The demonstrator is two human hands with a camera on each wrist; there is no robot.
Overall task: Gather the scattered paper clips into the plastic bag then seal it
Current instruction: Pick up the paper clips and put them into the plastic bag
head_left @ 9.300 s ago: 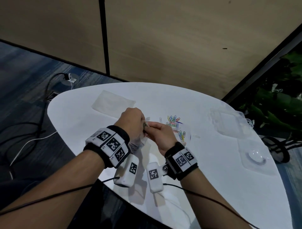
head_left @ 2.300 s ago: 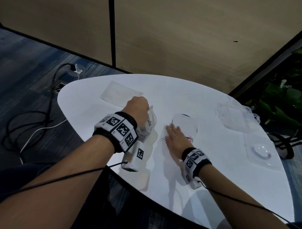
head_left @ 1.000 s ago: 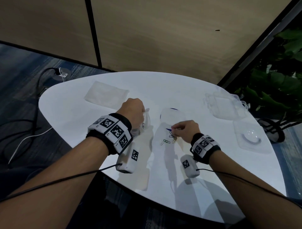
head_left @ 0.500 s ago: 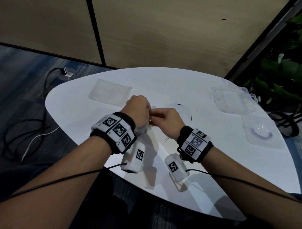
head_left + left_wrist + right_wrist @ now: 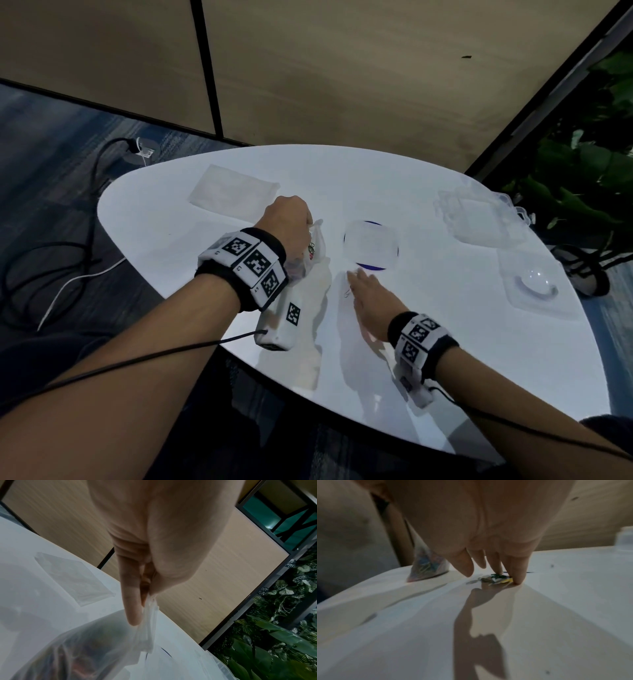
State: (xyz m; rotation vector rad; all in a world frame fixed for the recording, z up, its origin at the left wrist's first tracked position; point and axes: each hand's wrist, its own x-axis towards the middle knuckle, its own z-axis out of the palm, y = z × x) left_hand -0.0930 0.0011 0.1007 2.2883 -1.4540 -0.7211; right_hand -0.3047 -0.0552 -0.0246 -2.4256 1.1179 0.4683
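Observation:
My left hand [image 5: 290, 219] grips the top edge of the clear plastic bag [image 5: 314, 251], which hangs upright with its bottom on the white table [image 5: 445, 342]. In the left wrist view the fingers [image 5: 132, 601] pinch the bag's rim [image 5: 150, 615], and coloured clips show through the bag [image 5: 89, 655]. My right hand [image 5: 361, 287] lies low over the table to the right of the bag, fingers stretched out. Its fingertips [image 5: 518, 577] touch a few loose paper clips [image 5: 498, 578], green, yellow and silver. The bag [image 5: 426, 566] stands just left of them.
A round clear lid with a blue rim [image 5: 371, 245] lies just beyond my right hand. A flat clear bag [image 5: 233, 190] lies at the back left. A clear plastic box [image 5: 479, 219] and a domed tray [image 5: 534, 287] sit at the right. Cables [image 5: 68, 260] lie on the floor.
My right hand has left the bag's mouth and dropped to the table, fingers now spread on the loose clips. My left hand still holds the bag in the same place.

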